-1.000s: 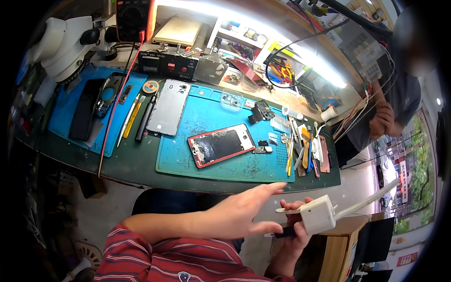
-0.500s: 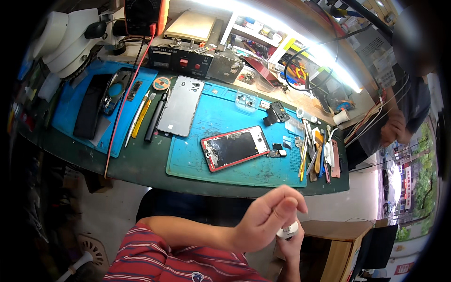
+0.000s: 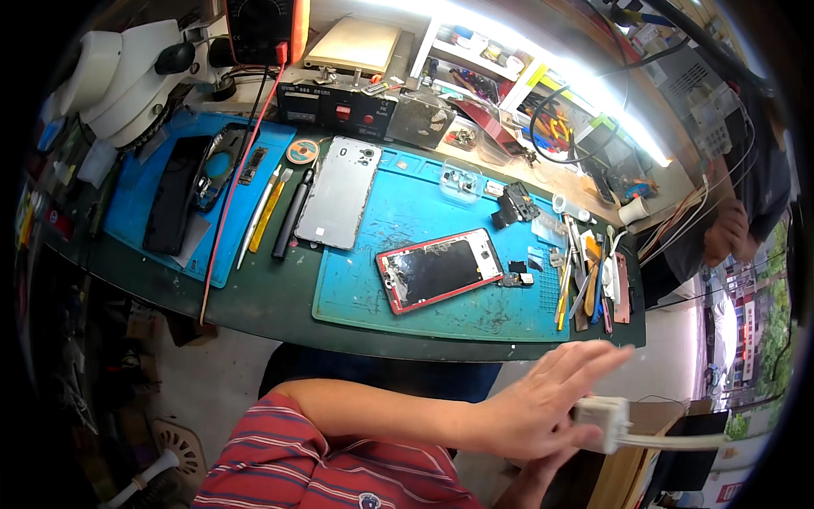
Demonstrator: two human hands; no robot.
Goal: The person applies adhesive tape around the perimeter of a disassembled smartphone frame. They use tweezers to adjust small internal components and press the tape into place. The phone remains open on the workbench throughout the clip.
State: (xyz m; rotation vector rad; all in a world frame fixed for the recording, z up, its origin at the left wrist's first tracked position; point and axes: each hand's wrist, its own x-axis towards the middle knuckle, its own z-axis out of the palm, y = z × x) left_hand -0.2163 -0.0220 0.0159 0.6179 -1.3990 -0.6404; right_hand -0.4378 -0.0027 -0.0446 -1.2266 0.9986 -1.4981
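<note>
My left hand (image 3: 543,399) reaches across in front of me, past the bench's front edge, its fingers stretched out. My right hand (image 3: 547,467) is lower and mostly hidden beneath the left one. It grips a white block-shaped piece (image 3: 604,424) from which a pale cord or stem (image 3: 674,441) runs to the right. Blur hides its exact kind, and the left fingers lie close against its near side. Beyond both hands, a red-framed phone (image 3: 439,270) with a damaged black panel lies on a blue work mat (image 3: 356,297).
Tweezers and pry tools (image 3: 591,276) crowd the mat's right end. A silver phone back (image 3: 339,193) lies left of the mat, near a second blue mat (image 3: 127,204). A microscope (image 3: 127,76) stands far left, a wooden cabinet (image 3: 623,475) at lower right. Another person's hand (image 3: 727,231) shows at right.
My left hand has moved right and gone from curled to stretched fingers. The white piece has shifted right, and its pale cord or stem now shows. The bench appears slightly farther right.
</note>
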